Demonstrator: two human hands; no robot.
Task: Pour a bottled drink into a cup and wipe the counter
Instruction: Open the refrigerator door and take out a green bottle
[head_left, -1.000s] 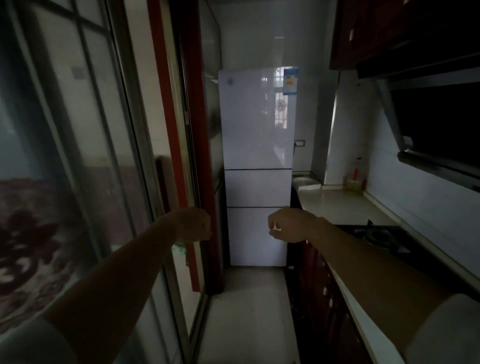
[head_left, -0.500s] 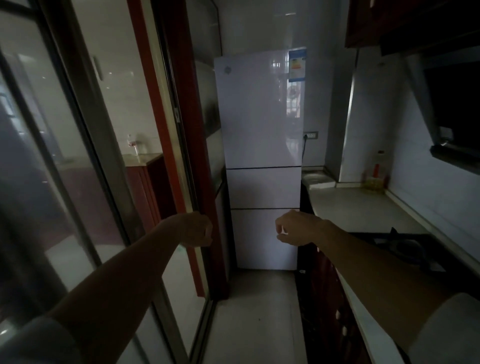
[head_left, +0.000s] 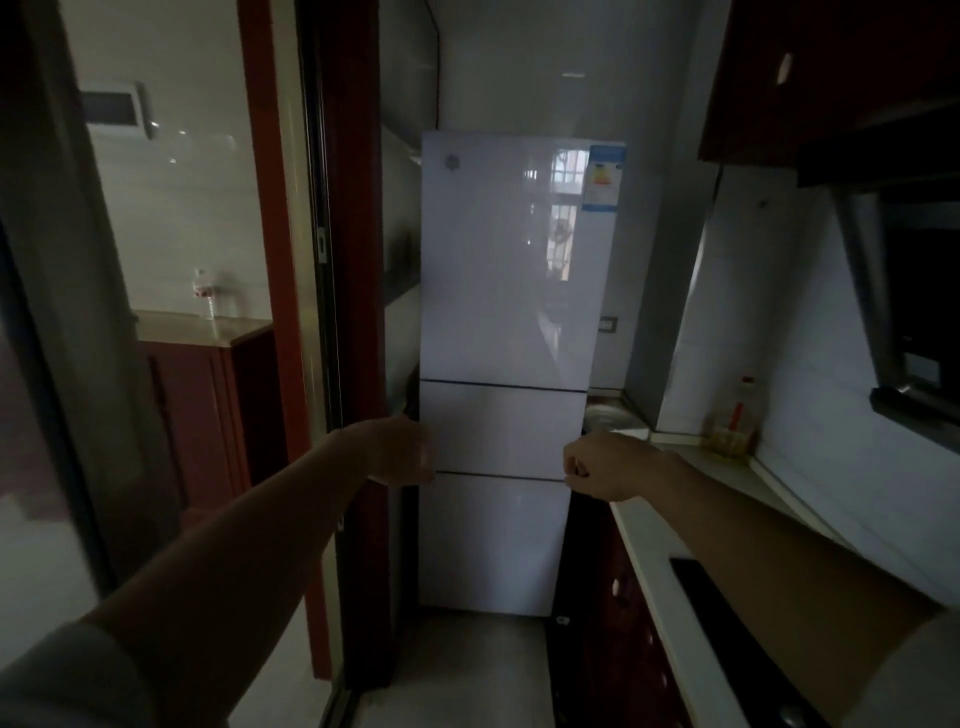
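Observation:
Both my arms reach forward in a dim, narrow kitchen. My left hand (head_left: 401, 451) is held at the left edge of a white fridge (head_left: 509, 291), fingers curled, with nothing visible in it. My right hand (head_left: 605, 465) hovers near the fridge's right edge, also curled into a loose fist with nothing seen in it. A clear bottle with a red label (head_left: 203, 292) stands on a red cabinet top (head_left: 208, 330) behind the glass at left. The pale counter (head_left: 727, 480) runs along the right wall. No cup or cloth is in view.
A yellow oil bottle (head_left: 736, 418) stands in the counter's far corner. A black hob (head_left: 727, 618) is set into the counter, under a range hood (head_left: 904, 312). A red-framed sliding glass door (head_left: 322, 260) lines the left side. The narrow floor (head_left: 467, 670) leads to the fridge.
The view has moved toward the fridge and tilted up, so the fridge looks larger. Both hands stay raised and curled, now level with the fridge's lower doors.

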